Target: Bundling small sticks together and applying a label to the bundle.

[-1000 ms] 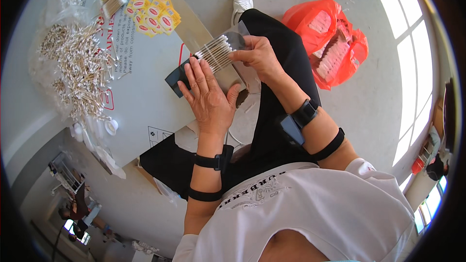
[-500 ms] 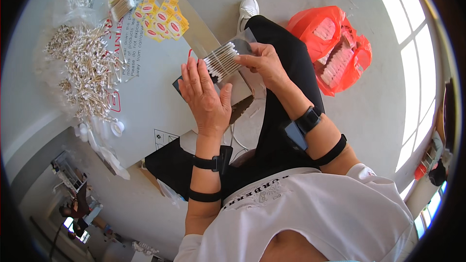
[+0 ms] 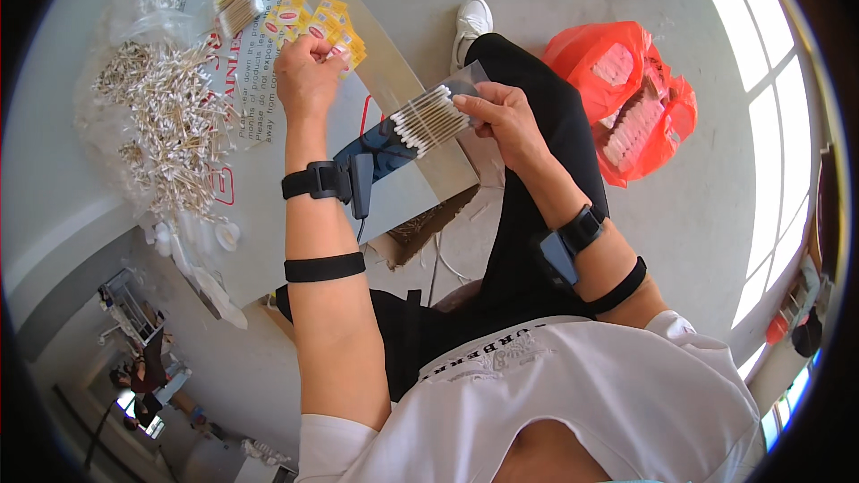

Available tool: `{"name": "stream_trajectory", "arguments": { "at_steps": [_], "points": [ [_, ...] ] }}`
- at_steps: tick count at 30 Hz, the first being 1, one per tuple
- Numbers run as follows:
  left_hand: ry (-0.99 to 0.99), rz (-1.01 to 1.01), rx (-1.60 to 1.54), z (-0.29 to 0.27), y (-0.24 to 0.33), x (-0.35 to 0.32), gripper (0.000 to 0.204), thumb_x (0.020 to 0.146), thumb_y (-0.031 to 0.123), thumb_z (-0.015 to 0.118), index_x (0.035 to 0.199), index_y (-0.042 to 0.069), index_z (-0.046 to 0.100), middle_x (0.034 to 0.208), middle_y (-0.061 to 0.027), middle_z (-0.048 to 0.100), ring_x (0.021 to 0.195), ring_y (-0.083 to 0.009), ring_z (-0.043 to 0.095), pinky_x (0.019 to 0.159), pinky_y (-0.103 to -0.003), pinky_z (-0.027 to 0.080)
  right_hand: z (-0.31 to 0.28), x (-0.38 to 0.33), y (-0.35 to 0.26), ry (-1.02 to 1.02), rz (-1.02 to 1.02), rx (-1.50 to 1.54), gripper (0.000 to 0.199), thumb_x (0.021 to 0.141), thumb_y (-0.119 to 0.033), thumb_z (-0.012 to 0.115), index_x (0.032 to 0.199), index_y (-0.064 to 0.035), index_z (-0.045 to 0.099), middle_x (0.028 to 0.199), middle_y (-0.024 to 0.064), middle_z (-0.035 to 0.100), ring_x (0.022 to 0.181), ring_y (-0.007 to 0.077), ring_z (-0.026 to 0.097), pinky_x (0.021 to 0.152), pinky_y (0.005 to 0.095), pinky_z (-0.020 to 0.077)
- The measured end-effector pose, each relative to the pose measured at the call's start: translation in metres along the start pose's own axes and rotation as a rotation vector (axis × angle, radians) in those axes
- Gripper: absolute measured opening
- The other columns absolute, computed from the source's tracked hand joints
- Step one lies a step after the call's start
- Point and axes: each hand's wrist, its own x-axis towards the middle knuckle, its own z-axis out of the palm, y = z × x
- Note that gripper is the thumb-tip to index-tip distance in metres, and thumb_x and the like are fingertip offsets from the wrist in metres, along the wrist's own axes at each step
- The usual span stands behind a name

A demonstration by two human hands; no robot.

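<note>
My right hand [image 3: 506,116] grips a clear plastic bag of cotton swabs [image 3: 431,121] at its edge, thumb on top. The swabs lie side by side in a flat row. A dark glossy flat piece [image 3: 374,148] lies under the bag's left end on the table. My left hand [image 3: 309,76] is at the pile of yellow printed cards [image 3: 335,25], its fingers bent and pinched at the near edge of the cards. Whether a card is between them is hard to see. A packed bundle of swabs with a yellow card [image 3: 239,2] lies left of the pile.
A big heap of loose cotton swabs [image 3: 170,116] spreads from a clear bag on the table's [image 3: 268,224] left. Below the table edge is an open cardboard box [image 3: 420,228]. A red plastic bag [image 3: 586,45] with pink-and-white packs stands on the floor at right.
My left hand has left the swab bag and moved up and left to the yellow cards. My right hand still holds the bag, shifted slightly right.
</note>
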Motion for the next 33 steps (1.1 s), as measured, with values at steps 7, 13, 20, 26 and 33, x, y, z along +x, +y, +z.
{"name": "stream_trajectory", "arguments": {
  "at_steps": [7, 13, 20, 26, 33],
  "points": [
    [-0.051, -0.14, -0.397, -0.006, 0.016, -0.015, 0.018, 0.071, 0.002, 0.079, 0.077, 0.0, 0.062, 0.075, -0.0041, 0.063, 0.062, -0.013, 0.057, 0.059, -0.027, 0.047, 0.005, 0.002, -0.001, 0.04, -0.02, 0.01, 0.014, 0.085, -0.02, 0.074, 0.079, -0.0078, 0.069, 0.066, -0.0076, 0.056, 0.057, 0.0011, 0.042, 0.051, 0.0193, 0.0316],
    [-0.308, -0.387, -0.795, -0.027, 0.028, -0.081, 0.007, 0.081, 0.003, 0.071, 0.079, 0.001, 0.065, 0.067, 0.0017, 0.059, 0.053, -0.0045, 0.05, 0.048, -0.018, 0.037, 0.016, 0.001, -0.011, 0.07, -0.07, 0.028, 0.014, 0.083, -0.015, 0.075, 0.077, -0.004, 0.069, 0.068, -0.0036, 0.062, 0.058, 0.0024, 0.05, 0.051, 0.0209, 0.0371],
    [-0.325, -0.42, -0.532, -0.016, 0.038, -0.127, 0.015, 0.085, 0.009, 0.065, 0.075, -0.002, 0.064, 0.061, -0.0013, 0.059, 0.051, -0.0057, 0.049, 0.045, -0.021, 0.038, 0.014, 0.002, -0.009, 0.043, -0.097, 0.045, 0.012, 0.082, -0.008, 0.075, 0.077, 0.0015, 0.069, 0.069, 0.0, 0.066, 0.06, 0.004, 0.056, 0.053, 0.0221, 0.0436],
    [-0.263, -0.343, -0.364, -0.002, 0.032, -0.124, 0.017, 0.079, 0.009, 0.064, 0.069, -0.005, 0.062, 0.056, -0.0064, 0.058, 0.05, -0.0111, 0.049, 0.05, -0.028, 0.041, 0.014, 0.004, -0.005, 0.053, -0.122, 0.002, 0.008, 0.081, -0.013, 0.076, 0.077, -0.0078, 0.071, 0.065, -0.0069, 0.061, 0.055, 0.0002, 0.047, 0.051, 0.0198, 0.0333],
    [-0.333, -0.235, -0.19, 0.002, 0.046, -0.111, 0.017, 0.077, 0.01, 0.065, 0.071, -0.005, 0.062, 0.055, -0.0139, 0.057, 0.049, -0.0216, 0.052, 0.054, -0.036, 0.044, 0.011, 0.007, 0.0, 0.046, -0.121, 0.012, 0.006, 0.082, -0.012, 0.075, 0.081, -0.0071, 0.073, 0.068, -0.0056, 0.064, 0.057, 0.0005, 0.051, 0.052, 0.0194, 0.0354]
  ]
}}
